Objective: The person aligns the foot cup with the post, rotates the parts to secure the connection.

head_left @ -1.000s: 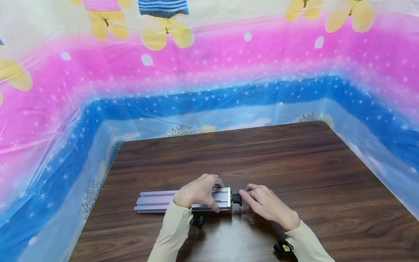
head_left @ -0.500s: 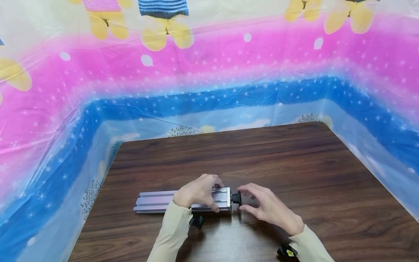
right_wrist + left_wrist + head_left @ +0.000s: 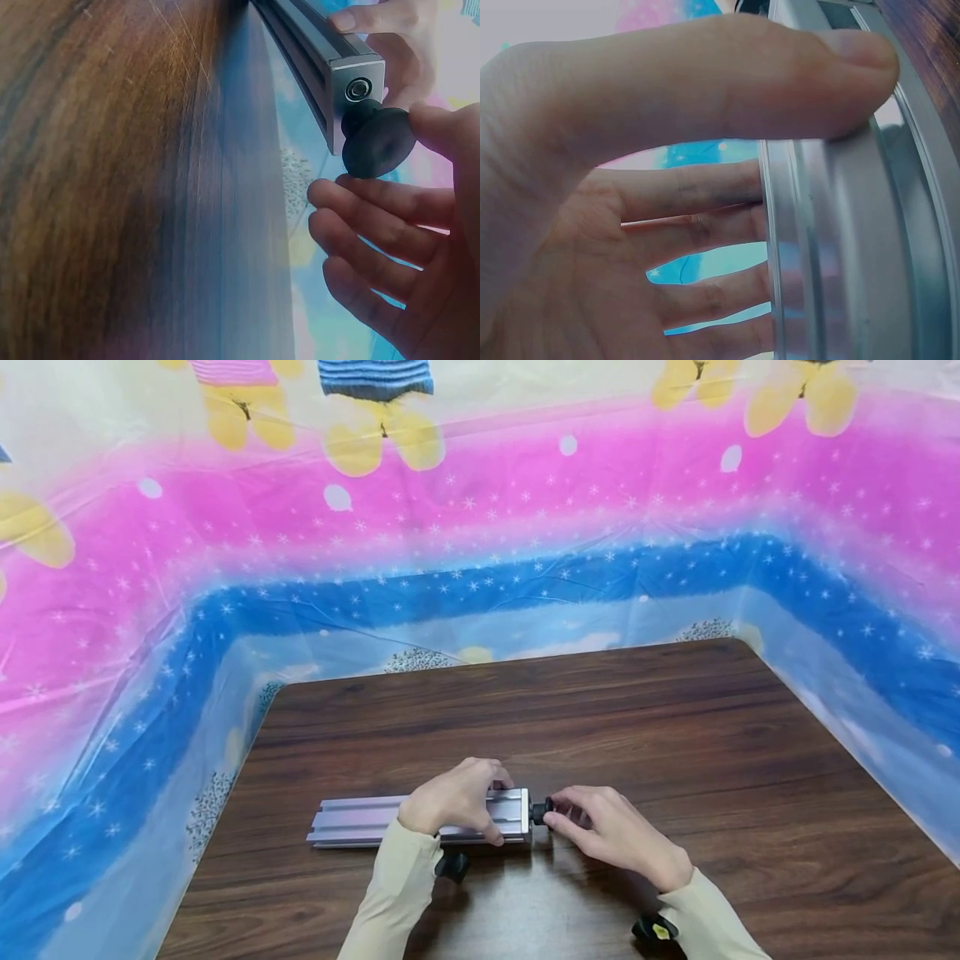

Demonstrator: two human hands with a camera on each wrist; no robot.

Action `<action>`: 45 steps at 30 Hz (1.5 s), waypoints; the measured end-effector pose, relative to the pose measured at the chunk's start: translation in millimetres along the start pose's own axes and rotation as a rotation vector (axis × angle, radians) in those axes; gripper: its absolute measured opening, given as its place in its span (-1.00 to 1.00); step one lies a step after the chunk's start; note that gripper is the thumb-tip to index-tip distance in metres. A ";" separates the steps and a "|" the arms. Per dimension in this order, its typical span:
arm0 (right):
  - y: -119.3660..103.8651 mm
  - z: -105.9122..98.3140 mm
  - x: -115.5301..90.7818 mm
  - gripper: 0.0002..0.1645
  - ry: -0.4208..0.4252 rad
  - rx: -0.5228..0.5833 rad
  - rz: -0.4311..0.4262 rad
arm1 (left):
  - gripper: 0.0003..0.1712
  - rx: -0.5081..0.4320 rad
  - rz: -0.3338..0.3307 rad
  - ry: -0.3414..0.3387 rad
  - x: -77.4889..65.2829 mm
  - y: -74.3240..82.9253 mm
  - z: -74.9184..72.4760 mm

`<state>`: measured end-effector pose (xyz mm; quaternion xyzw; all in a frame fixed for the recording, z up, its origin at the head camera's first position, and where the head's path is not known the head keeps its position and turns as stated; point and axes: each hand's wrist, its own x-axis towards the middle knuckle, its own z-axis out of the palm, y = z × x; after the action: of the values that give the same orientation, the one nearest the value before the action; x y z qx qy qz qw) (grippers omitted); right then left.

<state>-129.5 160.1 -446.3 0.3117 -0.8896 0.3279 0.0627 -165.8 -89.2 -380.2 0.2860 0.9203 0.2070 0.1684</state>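
A silver aluminium profile [image 3: 352,822] with long grooves lies on the table. Over its right part, my left hand [image 3: 452,797] grips it with the thumb on the near side and the fingers across the far side. A flat end plate [image 3: 345,112] with a socket-head bolt [image 3: 359,90] caps the profile. From that plate sticks out a black round knob [image 3: 381,142] with a wide disc and a narrower neck. My right hand [image 3: 615,831] pinches the disc's rim between thumb and index finger, while the other fingers stay loosely bent below it.
The dark wood-grain tabletop [image 3: 675,718] spreads around the profile. A printed pink and blue cloth [image 3: 487,510] hangs along its back and sides. Black camera mounts [image 3: 452,867] sit at both wrists by the cream sleeves [image 3: 393,877].
Half a second ago the right thumb and fingers were spread apart around the knob; now they have closed in on its rim. The left hand and profile have stayed put.
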 end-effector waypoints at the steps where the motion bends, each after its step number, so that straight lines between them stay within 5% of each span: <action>1: -0.2 0.1 0.9 -0.74 -0.001 -0.009 0.011 | -0.32 0.000 0.002 0.001 0.0 0.3 0.1; 21: -0.2 4.1 4.8 -0.28 -0.027 -0.030 0.147 | -0.34 0.015 0.018 -0.009 2.7 2.4 2.2; 25: -1.4 1.1 2.1 -0.43 -0.012 -0.040 0.174 | -0.33 0.013 0.015 -0.011 1.5 1.9 1.3; 28: -0.4 -1.5 -1.6 -0.67 -0.008 0.011 0.093 | -0.33 0.000 0.024 -0.007 0.9 0.5 0.2; 31: 1.1 -1.7 -3.7 -0.46 -0.003 0.074 -0.017 | -0.33 -0.014 0.041 0.001 0.8 -1.0 -0.9; 34: 2.6 -0.2 -3.8 -0.45 0.026 0.052 -0.084 | -0.34 -0.022 0.052 0.007 0.5 -1.7 -1.3; 45: 2.8 4.4 2.0 -0.72 -0.019 -0.005 -0.014 | -0.33 0.003 0.030 0.005 -1.2 -1.7 0.9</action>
<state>-132.3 157.9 -450.6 0.3209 -0.8886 0.3225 0.0574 -165.2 -90.9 -381.5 0.2992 0.9167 0.2090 0.1625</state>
